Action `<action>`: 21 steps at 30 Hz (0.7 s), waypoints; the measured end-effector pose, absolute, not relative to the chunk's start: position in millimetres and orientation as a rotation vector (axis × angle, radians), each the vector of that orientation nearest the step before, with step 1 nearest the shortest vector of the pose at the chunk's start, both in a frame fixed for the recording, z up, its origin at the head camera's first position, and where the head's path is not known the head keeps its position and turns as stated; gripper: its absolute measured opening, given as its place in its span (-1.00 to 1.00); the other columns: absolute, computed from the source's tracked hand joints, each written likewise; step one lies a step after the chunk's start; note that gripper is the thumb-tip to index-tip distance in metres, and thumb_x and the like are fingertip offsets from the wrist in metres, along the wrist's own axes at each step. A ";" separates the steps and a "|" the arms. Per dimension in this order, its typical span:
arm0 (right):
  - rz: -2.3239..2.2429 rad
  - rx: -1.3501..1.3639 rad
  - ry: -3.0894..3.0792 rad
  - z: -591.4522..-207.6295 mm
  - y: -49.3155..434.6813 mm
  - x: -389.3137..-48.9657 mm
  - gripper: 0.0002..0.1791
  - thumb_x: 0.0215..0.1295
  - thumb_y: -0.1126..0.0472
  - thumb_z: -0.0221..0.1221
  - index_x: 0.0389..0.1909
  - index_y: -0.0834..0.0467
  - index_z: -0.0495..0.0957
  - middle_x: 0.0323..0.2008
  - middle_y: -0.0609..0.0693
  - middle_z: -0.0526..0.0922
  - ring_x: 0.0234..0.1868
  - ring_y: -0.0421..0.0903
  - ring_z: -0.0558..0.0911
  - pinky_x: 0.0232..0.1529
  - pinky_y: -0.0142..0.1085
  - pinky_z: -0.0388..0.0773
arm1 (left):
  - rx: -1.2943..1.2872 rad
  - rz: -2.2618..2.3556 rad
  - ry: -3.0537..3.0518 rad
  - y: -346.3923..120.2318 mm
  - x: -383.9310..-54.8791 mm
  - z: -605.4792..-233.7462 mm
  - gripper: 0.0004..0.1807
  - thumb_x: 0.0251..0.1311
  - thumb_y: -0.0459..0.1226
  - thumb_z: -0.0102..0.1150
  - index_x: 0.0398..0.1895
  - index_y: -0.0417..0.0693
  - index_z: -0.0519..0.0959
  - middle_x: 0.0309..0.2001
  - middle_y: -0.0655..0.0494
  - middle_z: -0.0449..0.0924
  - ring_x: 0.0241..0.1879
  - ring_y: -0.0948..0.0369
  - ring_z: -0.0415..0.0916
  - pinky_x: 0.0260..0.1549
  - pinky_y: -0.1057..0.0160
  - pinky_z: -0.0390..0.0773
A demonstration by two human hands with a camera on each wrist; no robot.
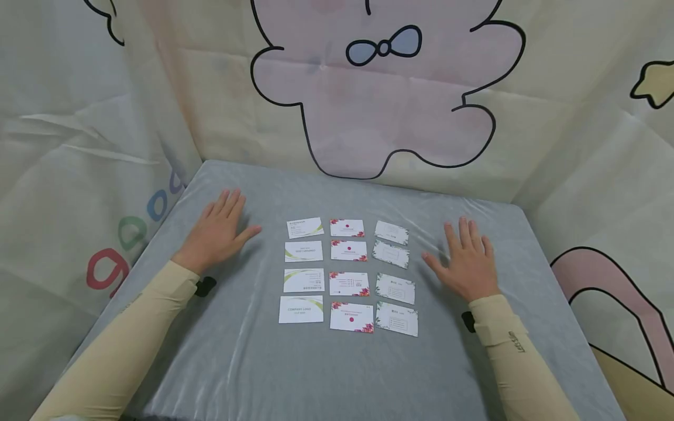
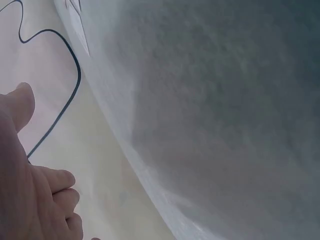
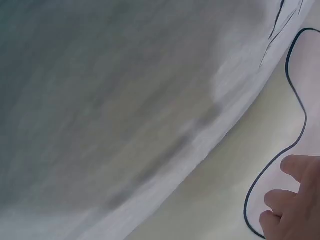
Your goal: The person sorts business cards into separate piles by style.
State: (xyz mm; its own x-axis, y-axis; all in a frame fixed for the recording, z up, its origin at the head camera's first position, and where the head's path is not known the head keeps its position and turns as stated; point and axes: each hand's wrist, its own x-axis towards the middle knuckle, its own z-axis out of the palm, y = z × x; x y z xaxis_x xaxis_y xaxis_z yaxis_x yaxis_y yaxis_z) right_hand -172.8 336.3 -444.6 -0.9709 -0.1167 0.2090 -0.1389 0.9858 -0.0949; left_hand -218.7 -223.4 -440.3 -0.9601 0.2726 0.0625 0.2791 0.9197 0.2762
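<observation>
Business cards lie flat in three columns on the grey cloth, each column a different design. White cards with green and yellow curves [image 1: 303, 251] form the left column, nearest my left hand [image 1: 215, 235]. Cards with red flower corners [image 1: 348, 251] make up the middle one. On the right are cards with green leaf corners [image 1: 395, 288], beside my right hand [image 1: 467, 263]. Both hands are held palm down with fingers straight and thumbs spread toward the cards, holding nothing. In the left wrist view, the left thumb [image 2: 22, 106] and fingertips show against the backdrop.
The grey cloth-covered table [image 1: 316, 374] reaches back to a printed curtain [image 1: 384, 117] with a pink cartoon figure. More curtain hangs at the left and right sides. A small black device [image 1: 205, 286] sits under the left wrist, another [image 1: 468, 321] under the right.
</observation>
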 end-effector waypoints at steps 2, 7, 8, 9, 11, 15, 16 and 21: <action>0.166 0.206 -2.936 -445.1 331.6 -174.6 0.09 0.44 -0.47 0.10 0.71 0.19 0.15 0.71 0.40 0.03 0.73 0.39 0.02 0.55 0.44 0.03 | -0.450 -0.444 -3.053 -222.5 -219.2 -441.2 0.05 0.59 0.31 -0.09 0.75 -0.30 -0.06 0.77 -0.25 -0.19 0.77 -0.23 -0.31 0.66 -0.40 -0.13; 0.198 0.305 -2.968 -445.2 304.3 -188.7 0.08 0.47 -0.47 0.08 0.71 0.21 0.16 0.71 0.35 0.09 0.73 0.36 0.07 0.49 0.39 0.12 | -0.492 -0.404 -3.059 -216.3 -223.3 -444.2 0.04 0.60 0.28 -0.07 0.74 -0.33 -0.03 0.76 -0.29 -0.13 0.76 -0.25 -0.24 0.67 -0.37 -0.08; 0.208 0.339 -2.978 -444.2 294.5 -194.0 0.07 0.48 -0.47 0.08 0.71 0.20 0.15 0.71 0.34 0.10 0.73 0.35 0.09 0.49 0.39 0.15 | -0.503 -0.395 -3.065 -214.6 -224.4 -444.6 0.04 0.60 0.28 -0.07 0.73 -0.33 -0.02 0.76 -0.30 -0.10 0.76 -0.25 -0.22 0.67 -0.35 -0.07; 0.228 0.375 -2.989 -442.8 284.2 -199.4 0.06 0.49 -0.45 0.08 0.71 0.20 0.14 0.71 0.32 0.11 0.72 0.33 0.11 0.50 0.40 0.16 | -0.521 -0.382 -3.072 -212.5 -225.8 -445.1 0.04 0.59 0.29 -0.07 0.73 -0.34 0.00 0.75 -0.30 -0.08 0.76 -0.25 -0.20 0.67 -0.34 -0.04; 0.285 0.450 -3.008 -439.3 261.4 -209.7 0.01 0.51 -0.39 0.12 0.71 0.18 0.16 0.71 0.27 0.15 0.71 0.30 0.18 0.52 0.40 0.20 | -0.571 -0.356 -3.083 -206.1 -228.9 -446.4 0.04 0.58 0.30 -0.05 0.72 -0.35 0.05 0.73 -0.31 0.00 0.75 -0.25 -0.11 0.67 -0.30 0.02; 0.381 0.609 -3.019 -430.8 214.0 -229.5 -0.15 0.53 -0.21 0.23 0.65 0.14 0.29 0.65 0.19 0.33 0.63 0.26 0.35 0.58 0.35 0.26 | -0.680 -0.414 -3.090 -189.0 -235.6 -449.2 -0.06 0.57 0.22 0.08 0.66 -0.34 0.22 0.66 -0.30 0.23 0.68 -0.21 0.14 0.63 -0.21 0.21; 0.393 0.645 -3.014 -430.2 202.1 -234.6 -0.19 0.53 -0.17 0.25 0.63 0.13 0.34 0.62 0.18 0.39 0.61 0.25 0.39 0.58 0.32 0.28 | -0.700 -0.443 -3.089 -184.7 -237.6 -449.7 -0.11 0.56 0.17 0.12 0.63 -0.33 0.28 0.63 -0.29 0.30 0.66 -0.20 0.22 0.61 -0.19 0.26; 0.503 0.769 -3.035 -440.0 148.5 -258.9 -0.34 0.51 -0.09 0.32 0.53 0.04 0.49 0.48 0.05 0.58 0.54 0.11 0.51 0.58 0.15 0.38 | -0.741 -0.568 -3.079 -166.5 -250.5 -453.3 -0.35 0.51 -0.05 0.31 0.48 -0.25 0.50 0.43 -0.17 0.60 0.47 -0.09 0.52 0.50 -0.08 0.45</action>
State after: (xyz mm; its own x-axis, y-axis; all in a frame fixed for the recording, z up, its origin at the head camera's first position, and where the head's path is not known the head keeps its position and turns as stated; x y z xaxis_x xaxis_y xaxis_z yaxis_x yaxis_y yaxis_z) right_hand -258.9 148.5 -440.0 -0.8820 -0.4688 0.0492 -0.4595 0.8320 -0.3108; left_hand -250.5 -166.5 -453.3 -0.8912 0.4535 0.0091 0.4269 0.8318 0.3547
